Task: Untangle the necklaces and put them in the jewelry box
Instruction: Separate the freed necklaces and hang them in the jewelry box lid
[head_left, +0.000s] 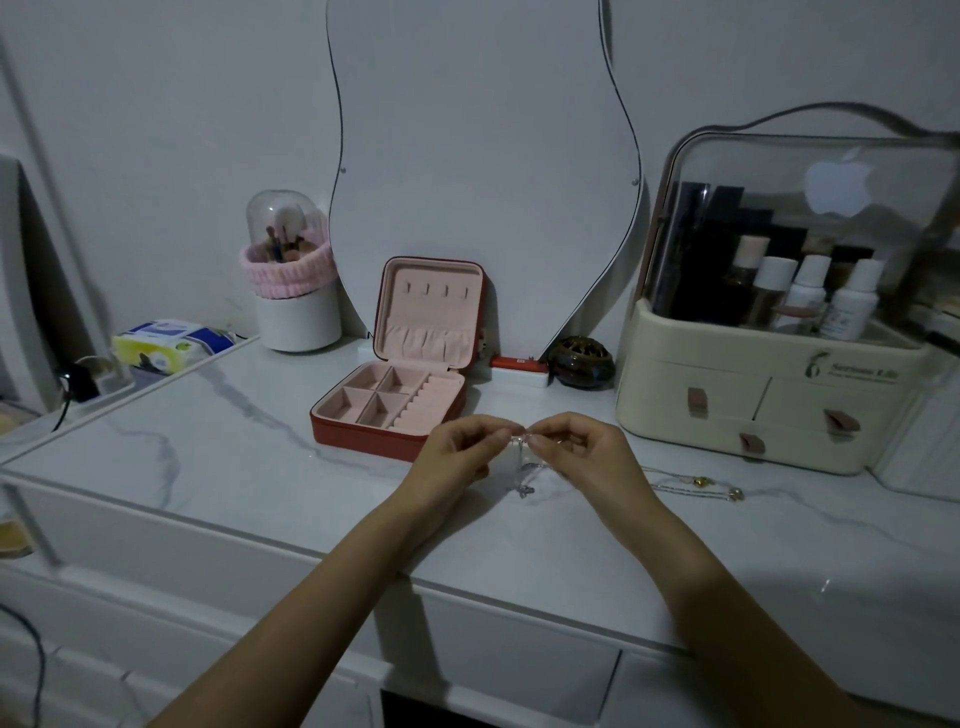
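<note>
A red jewelry box (363, 439) with a pink lining stands open on the white marble dresser top, its lid leaning back and its compartments bare. Just in front of its right corner, my left hand (457, 457) and my right hand (576, 452) pinch a thin silver necklace (522, 475) between their fingertips. The chain hangs down from the pinch, and its pendant touches the tabletop. Another necklace (696, 486) with small gold beads lies on the marble to the right of my right hand.
A wavy mirror (483, 156) leans on the wall behind the box. A cream cosmetics organizer (753, 405) stands at the right, a brush holder (296, 291) at the back left, a dark round burner (582, 361) beside the mirror, and tissue packs (166, 345) at the far left.
</note>
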